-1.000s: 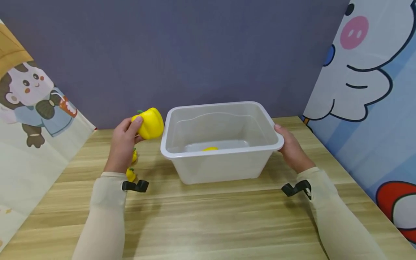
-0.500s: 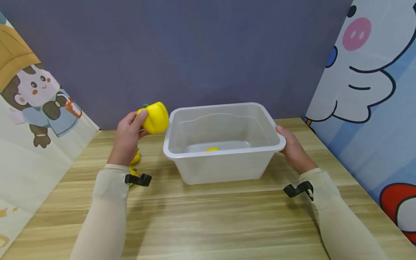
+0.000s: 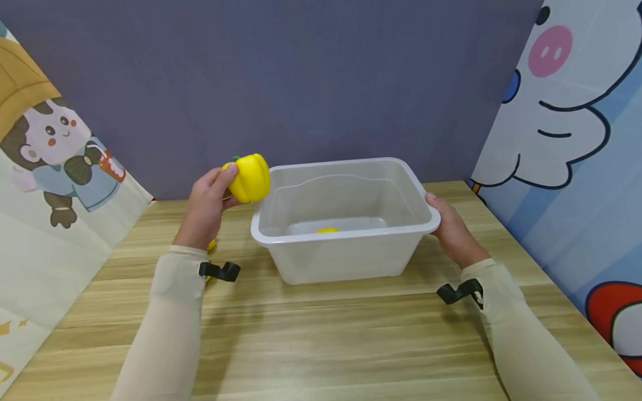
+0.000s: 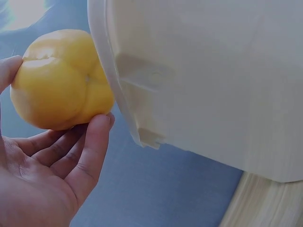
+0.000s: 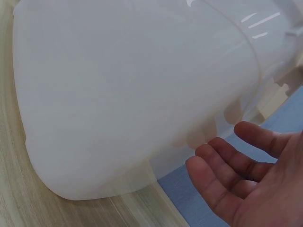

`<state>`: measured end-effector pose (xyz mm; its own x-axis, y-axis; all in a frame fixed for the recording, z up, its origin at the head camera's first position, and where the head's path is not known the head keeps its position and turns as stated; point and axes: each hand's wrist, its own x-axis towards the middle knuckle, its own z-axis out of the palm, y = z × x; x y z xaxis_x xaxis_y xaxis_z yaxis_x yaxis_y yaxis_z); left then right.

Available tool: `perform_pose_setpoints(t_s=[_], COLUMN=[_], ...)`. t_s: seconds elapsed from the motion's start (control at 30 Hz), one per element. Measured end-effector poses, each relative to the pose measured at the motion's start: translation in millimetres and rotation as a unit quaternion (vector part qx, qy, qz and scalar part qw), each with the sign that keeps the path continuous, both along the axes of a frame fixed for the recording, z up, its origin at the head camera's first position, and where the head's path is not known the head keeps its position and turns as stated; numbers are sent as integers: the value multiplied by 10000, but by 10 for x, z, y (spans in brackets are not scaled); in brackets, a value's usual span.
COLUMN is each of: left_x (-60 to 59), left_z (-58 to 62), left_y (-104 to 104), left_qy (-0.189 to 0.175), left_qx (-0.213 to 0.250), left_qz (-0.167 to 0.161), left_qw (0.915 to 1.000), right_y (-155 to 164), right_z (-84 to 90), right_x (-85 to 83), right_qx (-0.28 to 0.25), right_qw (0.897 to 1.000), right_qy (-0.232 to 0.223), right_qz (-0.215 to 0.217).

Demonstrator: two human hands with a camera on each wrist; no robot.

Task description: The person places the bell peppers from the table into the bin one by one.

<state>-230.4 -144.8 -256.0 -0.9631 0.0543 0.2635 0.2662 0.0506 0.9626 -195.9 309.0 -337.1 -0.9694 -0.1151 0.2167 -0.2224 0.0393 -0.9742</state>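
The left hand [image 3: 207, 209] grips a yellow toy pepper [image 3: 249, 177] at the white bin's [image 3: 346, 234] ten o'clock corner, just above the rim. The right hand [image 3: 451, 229] rests with relaxed fingers against the bin's three o'clock side. Something small and yellow [image 3: 327, 229], perhaps another toy, lies inside.

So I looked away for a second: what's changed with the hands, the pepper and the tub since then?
The left hand has carried the yellow pepper up and rightward, to the tub's left rim; nothing was picked up or let go. The right hand stays at the tub's right rim, the tub hasn't shifted, and a yellow piece still lies inside.
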Motion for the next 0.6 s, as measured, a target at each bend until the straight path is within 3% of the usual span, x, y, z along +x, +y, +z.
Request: perform_pose_setpoints(t_s=[0.6], left_x=[-103], left_z=[127], left_y=[121], left_qy=[-203], left_qx=[-52], left_qz=[-614], left_qw=[9979], right_y=[24], right_z=[15], right_x=[1], right_qx=[176], right_qw=[9998], right_qy=[28], right_qz=[-7])
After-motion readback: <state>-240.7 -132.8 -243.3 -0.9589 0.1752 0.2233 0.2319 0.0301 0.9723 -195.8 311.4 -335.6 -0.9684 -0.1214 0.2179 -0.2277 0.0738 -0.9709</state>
